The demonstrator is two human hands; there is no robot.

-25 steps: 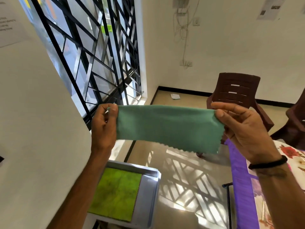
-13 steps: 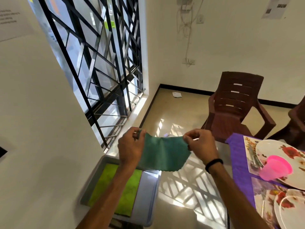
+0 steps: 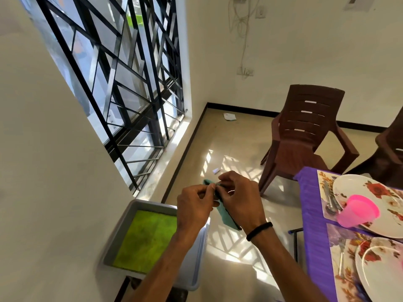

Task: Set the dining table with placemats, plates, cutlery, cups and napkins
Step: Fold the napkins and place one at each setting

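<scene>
Both my hands pinch a teal green napkin point(image 3: 225, 215), folded in half and hanging down between them, over the floor. My left hand point(image 3: 194, 209) and my right hand point(image 3: 241, 197) meet at its top corners. Below left, a grey tray point(image 3: 193, 273) holds a lime green napkin point(image 3: 145, 239). On the right, the purple-clothed table point(image 3: 314, 234) carries floral placemats, two floral white plates point(image 3: 375, 192) point(image 3: 379, 269), cutlery point(image 3: 328, 199) and a pink cup point(image 3: 358, 211) lying tilted on the far plate.
A barred window point(image 3: 122, 83) fills the left wall. A brown plastic chair point(image 3: 303, 136) stands beyond the table's far end, another chair point(image 3: 392, 153) at the right edge. Scraps of paper point(image 3: 229, 116) lie on the sunlit tiled floor.
My hands have come together and dropped lower, folding the napkin from stretched wide to doubled over. My view has tilted down, bringing the table, plates and cup into sight.
</scene>
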